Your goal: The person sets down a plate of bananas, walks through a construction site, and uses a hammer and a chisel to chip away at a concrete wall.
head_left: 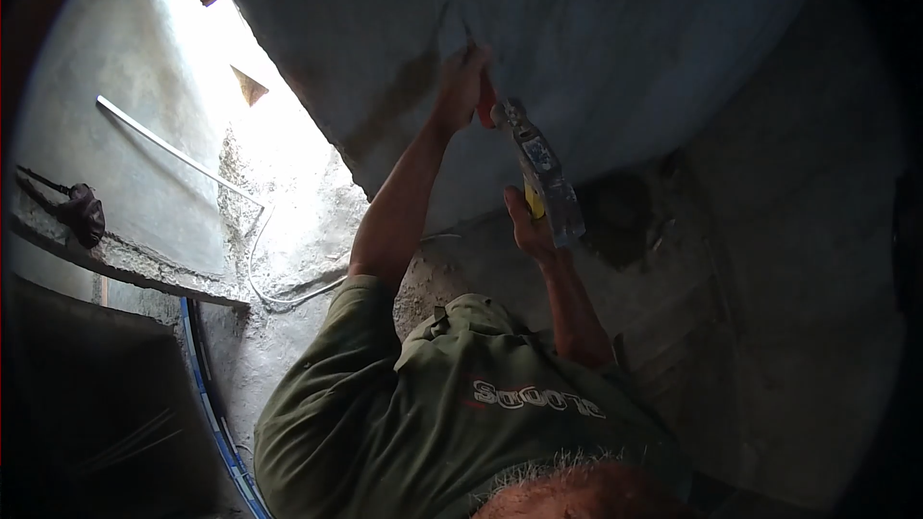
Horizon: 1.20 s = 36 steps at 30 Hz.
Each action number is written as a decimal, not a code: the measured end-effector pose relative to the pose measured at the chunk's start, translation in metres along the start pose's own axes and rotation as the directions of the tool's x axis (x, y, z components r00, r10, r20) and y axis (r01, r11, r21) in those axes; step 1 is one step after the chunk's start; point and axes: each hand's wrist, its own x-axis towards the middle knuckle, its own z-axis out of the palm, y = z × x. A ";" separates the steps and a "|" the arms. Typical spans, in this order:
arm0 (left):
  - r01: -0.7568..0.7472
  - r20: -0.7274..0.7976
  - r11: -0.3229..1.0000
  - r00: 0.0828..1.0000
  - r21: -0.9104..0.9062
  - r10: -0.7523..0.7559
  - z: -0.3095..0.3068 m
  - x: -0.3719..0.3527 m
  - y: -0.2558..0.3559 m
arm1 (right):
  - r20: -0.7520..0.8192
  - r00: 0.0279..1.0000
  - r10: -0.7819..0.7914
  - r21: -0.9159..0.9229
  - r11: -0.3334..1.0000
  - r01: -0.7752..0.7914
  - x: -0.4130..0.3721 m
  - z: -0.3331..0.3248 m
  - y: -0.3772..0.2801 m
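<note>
My left hand [461, 86] reaches up to the grey concrete surface [596, 48], closed around a chisel with a red handle [486, 104]. The thin metal end points at a dark streak on that surface. Lower and to the right, my right hand [529, 229] grips a hammer [548, 168] with a worn metal head and some yellow on its handle. One end of the hammer head is right by the butt of the red handle. Most of the hammer handle is hidden by the head and my fingers.
Bright light enters through an opening [279, 86] at left. A white pipe [178, 149] leans against the wall, with a pale cable [255, 269] below it. A dark bundle [82, 216] sits on a ledge [144, 269]. A blue strip [207, 394] runs down at lower left.
</note>
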 end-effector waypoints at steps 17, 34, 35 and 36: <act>0.198 -0.013 0.768 0.966 -0.609 -0.259 -0.012 0.028 0.050 | -0.162 0.961 -0.225 -0.597 0.797 0.086 -0.005 -0.022 -0.018; 0.310 0.217 0.689 0.951 -0.655 -0.221 -0.035 0.038 0.040 | 0.311 0.688 -0.656 -0.800 0.211 0.562 0.031 0.021 -0.057; 0.308 0.219 0.689 0.951 -0.656 -0.218 -0.038 0.040 0.040 | 0.312 0.685 -0.658 -0.800 0.207 0.563 0.036 0.023 -0.054; 0.307 0.235 0.684 0.951 -0.662 -0.199 -0.039 0.040 0.039 | 0.324 0.610 -0.723 -0.677 0.273 0.684 0.042 0.023 -0.046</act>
